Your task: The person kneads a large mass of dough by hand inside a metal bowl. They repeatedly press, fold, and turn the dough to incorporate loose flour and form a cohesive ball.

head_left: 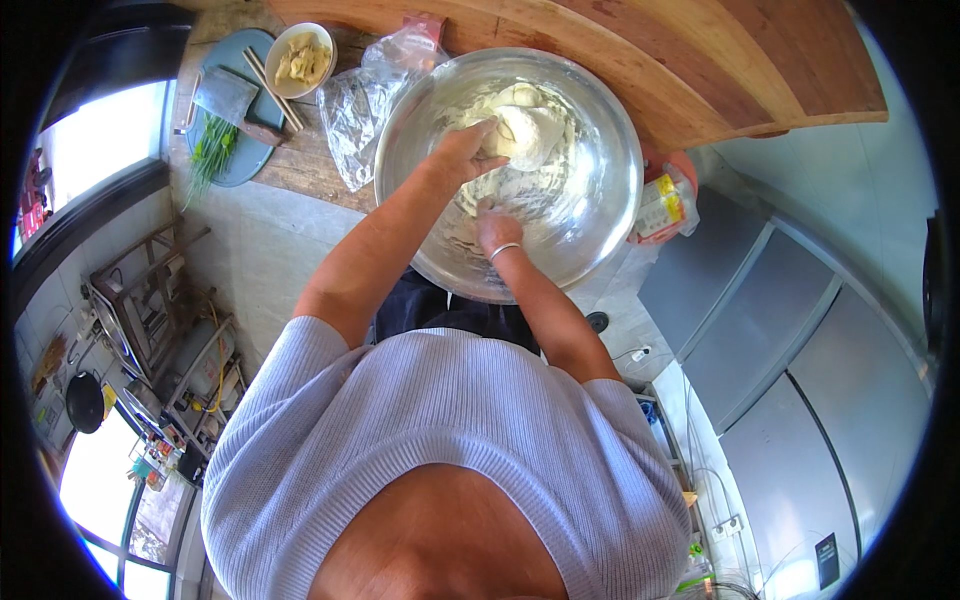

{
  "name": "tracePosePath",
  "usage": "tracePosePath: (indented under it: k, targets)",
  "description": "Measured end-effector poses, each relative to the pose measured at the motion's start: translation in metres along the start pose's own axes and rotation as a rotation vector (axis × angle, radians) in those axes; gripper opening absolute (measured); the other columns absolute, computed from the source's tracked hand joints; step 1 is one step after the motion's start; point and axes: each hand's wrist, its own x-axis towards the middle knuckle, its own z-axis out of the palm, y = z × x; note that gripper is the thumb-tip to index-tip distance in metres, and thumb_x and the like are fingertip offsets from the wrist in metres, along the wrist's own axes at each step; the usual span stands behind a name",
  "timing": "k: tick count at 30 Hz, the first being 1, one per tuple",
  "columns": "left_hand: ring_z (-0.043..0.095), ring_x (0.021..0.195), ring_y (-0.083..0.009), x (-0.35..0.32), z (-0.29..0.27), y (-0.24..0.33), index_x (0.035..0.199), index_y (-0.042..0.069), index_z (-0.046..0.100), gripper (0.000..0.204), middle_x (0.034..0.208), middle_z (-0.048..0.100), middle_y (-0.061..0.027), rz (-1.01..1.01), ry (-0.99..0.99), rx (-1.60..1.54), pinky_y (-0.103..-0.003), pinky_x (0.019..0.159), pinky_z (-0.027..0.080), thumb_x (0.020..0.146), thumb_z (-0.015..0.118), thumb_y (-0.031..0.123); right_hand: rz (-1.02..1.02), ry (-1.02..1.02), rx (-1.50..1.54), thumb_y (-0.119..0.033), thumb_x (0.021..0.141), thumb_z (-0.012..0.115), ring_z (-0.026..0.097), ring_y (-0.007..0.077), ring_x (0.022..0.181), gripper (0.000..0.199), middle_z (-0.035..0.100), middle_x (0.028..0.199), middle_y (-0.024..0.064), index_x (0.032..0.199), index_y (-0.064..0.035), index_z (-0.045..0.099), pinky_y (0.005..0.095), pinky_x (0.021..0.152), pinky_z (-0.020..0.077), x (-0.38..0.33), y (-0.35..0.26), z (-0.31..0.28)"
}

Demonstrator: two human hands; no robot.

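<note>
A large shiny steel mixing bowl [610, 190] holds pale dough [530, 130] and loose flour stuck along its inner wall. My left hand [465, 152] reaches in from the left, thumb and fingers closed about the near-left side of the dough. Part of that lump looks smooth and white, and its far side is rounded. Closer to me, my right hand [494, 230] is inside the bowl with its fingers curled down at the floury wall. Whatever lies under those fingertips is hidden. A thin pale bracelet circles the right wrist.
Left of the bowl lie a crumpled clear plastic bag [355, 120], a small bowl of yellowish food [303, 62], chopsticks [273, 90], and a cleaver [225, 97] with green herbs [213, 150] on a blue-grey board [240, 165]. A wooden board [680, 70] overhangs behind. A flour-like package [665, 208] stands right.
</note>
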Motion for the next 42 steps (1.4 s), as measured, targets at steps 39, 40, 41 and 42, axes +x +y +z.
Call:
tracePosePath:
  k: [39,40,41,42]
  targets:
    - [0.061,0.077,-0.0268,-0.042,0.011,-0.011,0.123,0.005,0.04,0.072,0.102,0.058,-0.0124,-0.108,0.468,0.487,-0.041,0.065,0.057,0.07,0.079,0.037,0.05,-0.287,1.848,-0.021,0.087,0.056,0.062,0.0154,0.074,0.028,0.062,0.087,0.0047,0.11,-0.0053,0.055,0.03,0.061,0.0519,-0.002,0.058,-0.097]
    - [0.061,0.075,-0.0257,-0.044,0.006,-0.017,0.125,0.006,0.038,0.073,0.101,0.059,-0.0115,-0.037,0.497,0.523,-0.039,0.062,0.056,0.071,0.079,0.035,0.06,-0.116,1.75,-0.022,0.088,0.055,0.061,0.0149,0.068,0.027,0.061,0.083,0.0038,0.109,-0.0049,0.055,0.0302,0.055,0.051,-0.003,0.047,-0.116]
    - [0.061,0.073,-0.0246,-0.045,-0.001,-0.028,0.126,0.007,0.036,0.074,0.1,0.059,-0.0106,0.034,0.521,0.56,-0.037,0.059,0.056,0.071,0.079,0.032,0.068,-0.104,1.774,-0.023,0.09,0.053,0.06,0.0129,0.066,0.027,0.06,0.077,0.0027,0.11,-0.0045,0.055,0.029,0.051,0.0487,0.008,0.045,-0.126]
    - [0.061,0.07,-0.0235,-0.05,-0.004,-0.036,0.128,0.008,0.034,0.076,0.099,0.059,-0.0097,0.101,0.546,0.597,-0.035,0.057,0.055,0.071,0.079,0.03,0.078,-0.046,1.702,-0.025,0.091,0.052,0.058,0.0102,0.065,0.025,0.059,0.073,0.0013,0.106,-0.0051,0.056,0.0246,0.055,0.0465,0.013,0.039,-0.137]
